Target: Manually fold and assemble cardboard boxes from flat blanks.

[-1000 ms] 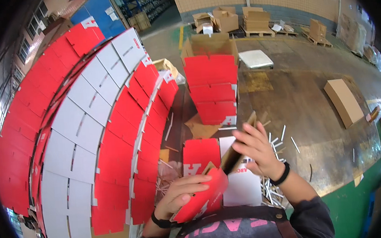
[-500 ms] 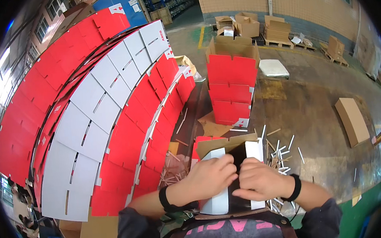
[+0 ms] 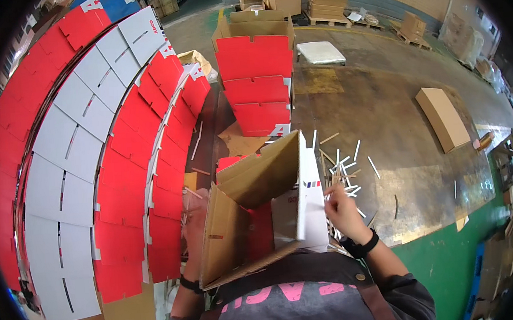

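One open box [image 3: 223,239], one right hand [image 3: 345,214], fingers half-curled, one left hand [image 3: 195,221], fingers unclear.

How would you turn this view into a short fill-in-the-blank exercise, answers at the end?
1. The panel of the open box next to the right hand is mainly ____ in colour.
2. The band on the right wrist is ____ in colour.
3. Most of the loose sticks lie to the ____ of the open box.
4. The cartons standing just beyond the open box turn mainly ____ panels toward the person.

Missing words: white; black; right; red.
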